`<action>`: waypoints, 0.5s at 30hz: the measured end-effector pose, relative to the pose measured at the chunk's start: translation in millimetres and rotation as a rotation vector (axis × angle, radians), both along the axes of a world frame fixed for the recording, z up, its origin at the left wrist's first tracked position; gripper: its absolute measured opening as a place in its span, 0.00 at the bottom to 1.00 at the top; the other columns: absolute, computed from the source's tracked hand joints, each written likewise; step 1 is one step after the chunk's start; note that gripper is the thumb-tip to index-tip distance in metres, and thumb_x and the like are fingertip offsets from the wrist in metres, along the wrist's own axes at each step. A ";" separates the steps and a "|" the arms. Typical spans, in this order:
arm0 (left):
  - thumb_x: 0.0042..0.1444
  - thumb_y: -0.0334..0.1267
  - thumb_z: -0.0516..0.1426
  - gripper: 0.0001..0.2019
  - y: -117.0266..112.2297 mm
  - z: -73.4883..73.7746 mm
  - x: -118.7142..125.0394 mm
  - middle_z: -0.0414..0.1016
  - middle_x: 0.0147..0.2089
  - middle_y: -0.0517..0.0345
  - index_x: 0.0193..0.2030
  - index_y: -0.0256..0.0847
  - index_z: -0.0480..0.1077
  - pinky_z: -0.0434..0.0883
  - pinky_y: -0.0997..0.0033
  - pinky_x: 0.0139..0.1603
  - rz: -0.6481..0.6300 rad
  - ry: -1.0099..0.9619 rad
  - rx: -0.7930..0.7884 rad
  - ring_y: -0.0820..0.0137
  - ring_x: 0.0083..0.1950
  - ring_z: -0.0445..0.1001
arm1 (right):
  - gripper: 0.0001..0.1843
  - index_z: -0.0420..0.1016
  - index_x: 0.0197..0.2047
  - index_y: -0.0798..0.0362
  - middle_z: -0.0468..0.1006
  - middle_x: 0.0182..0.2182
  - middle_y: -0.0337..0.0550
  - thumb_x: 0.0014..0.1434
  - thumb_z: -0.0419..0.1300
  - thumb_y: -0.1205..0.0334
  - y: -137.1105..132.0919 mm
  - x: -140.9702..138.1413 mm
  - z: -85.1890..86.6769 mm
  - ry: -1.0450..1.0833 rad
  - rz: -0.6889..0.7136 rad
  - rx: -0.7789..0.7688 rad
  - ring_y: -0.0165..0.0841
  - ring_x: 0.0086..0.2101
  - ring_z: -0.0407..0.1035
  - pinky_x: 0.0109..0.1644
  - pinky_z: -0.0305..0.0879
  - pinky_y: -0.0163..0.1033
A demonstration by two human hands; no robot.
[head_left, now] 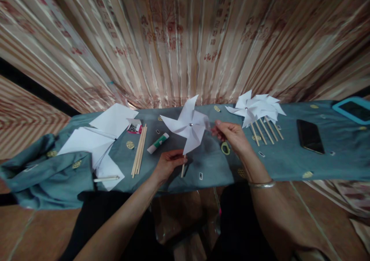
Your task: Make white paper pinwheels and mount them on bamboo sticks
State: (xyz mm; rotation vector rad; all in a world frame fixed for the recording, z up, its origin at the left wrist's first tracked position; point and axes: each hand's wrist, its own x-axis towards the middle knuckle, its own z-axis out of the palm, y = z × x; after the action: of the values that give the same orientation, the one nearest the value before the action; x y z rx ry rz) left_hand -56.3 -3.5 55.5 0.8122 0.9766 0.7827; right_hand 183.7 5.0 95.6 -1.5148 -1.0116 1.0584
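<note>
A white paper pinwheel with a shiny pin at its centre stands upright over the middle of the table. My left hand is closed around its wooden stick, just below the blades. Close beside the right-hand blade is my right hand, its fingertips smeared by motion; whether they touch the paper I cannot tell. That blade's edge is blurred too. Under my right hand lie yellow-green scissors, partly hidden. Left of the pinwheel is a green and white glue stick.
Several finished pinwheels lie at the right, near a black phone and a blue-framed tablet. Leftward are wooden sticks, a small box of pins, white paper sheets and a white pen. A patterned curtain hangs behind.
</note>
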 end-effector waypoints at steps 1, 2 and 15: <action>0.27 0.34 0.73 0.19 0.0 -0.2 -0.3 0.81 0.29 0.56 0.32 0.37 0.81 0.72 0.68 0.40 -0.015 0.002 -0.004 0.70 0.31 0.75 | 0.27 0.79 0.28 0.53 0.80 0.26 0.42 0.44 0.65 0.35 2.8 3.0 -3.6 -0.035 -0.088 0.066 0.26 0.22 0.66 0.26 0.61 0.32; 0.27 0.34 0.73 0.18 -0.2 -0.6 -0.5 0.81 0.29 0.56 0.31 0.37 0.81 0.72 0.69 0.41 -0.029 0.003 -0.006 0.71 0.30 0.75 | 0.25 0.79 0.31 0.52 0.81 0.29 0.42 0.44 0.67 0.37 5.6 4.6 -7.5 -0.061 -0.136 0.122 0.28 0.26 0.68 0.29 0.63 0.33; 0.30 0.32 0.72 0.18 3.2 -2.3 -0.8 0.83 0.33 0.51 0.34 0.37 0.81 0.72 0.62 0.47 -0.004 0.015 0.061 0.65 0.36 0.78 | 0.22 0.78 0.24 0.51 0.72 0.19 0.35 0.37 0.71 0.41 9.1 -7.8 -14.6 0.106 -0.004 0.105 0.27 0.22 0.61 0.28 0.59 0.33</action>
State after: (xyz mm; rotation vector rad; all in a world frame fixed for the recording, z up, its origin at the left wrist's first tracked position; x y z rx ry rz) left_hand -57.1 -0.3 53.2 0.8733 0.9682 0.8067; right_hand 175.9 14.1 81.0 -1.3616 -0.9739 1.0554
